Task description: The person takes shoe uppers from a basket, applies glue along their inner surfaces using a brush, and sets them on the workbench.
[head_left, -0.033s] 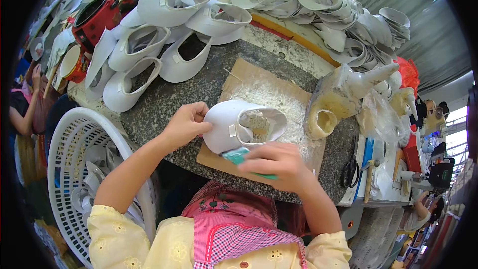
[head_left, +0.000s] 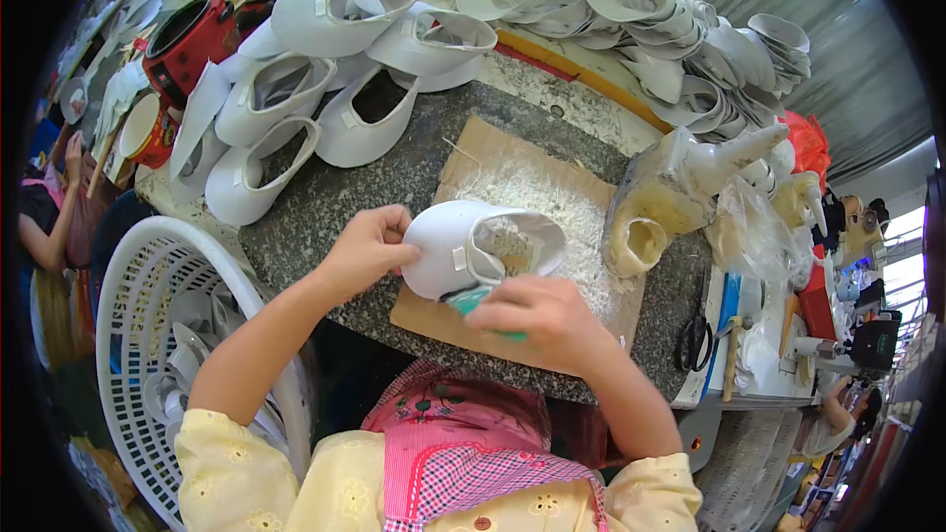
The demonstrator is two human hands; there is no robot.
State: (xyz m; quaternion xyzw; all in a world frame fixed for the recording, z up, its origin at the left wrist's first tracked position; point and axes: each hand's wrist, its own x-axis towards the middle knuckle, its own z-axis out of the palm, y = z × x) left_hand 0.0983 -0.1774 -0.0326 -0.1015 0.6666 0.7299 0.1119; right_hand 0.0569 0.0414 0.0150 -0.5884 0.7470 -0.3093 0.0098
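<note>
A white shoe upper [head_left: 437, 236] with a small square tab by its opening lies in front of me, above a brown cardboard sheet [head_left: 419, 313] dusted with pale powder. My left hand [head_left: 372, 251] pinches its closed left end between thumb and fingers. Held in my right hand [head_left: 542, 323], a small green object [head_left: 467, 299] touches or nearly touches the upper's near side; the fingers hide most of it, so I cannot tell its kind. Inside the upper's opening, crumpled beige material [head_left: 507, 240] shows.
Several white uppers [head_left: 367, 130] stand at the far left of the dark stone slab [head_left: 325, 192]. A glue-stained pot [head_left: 631, 248] sits right of the cardboard, with black scissors [head_left: 694, 343] nearer. To my left is a white plastic basket [head_left: 113, 335] holding white pieces.
My right hand has shifted slightly up and left with the green object, now partly tucked against the upper's near side. My left hand keeps its pinch with hardly any movement.
</note>
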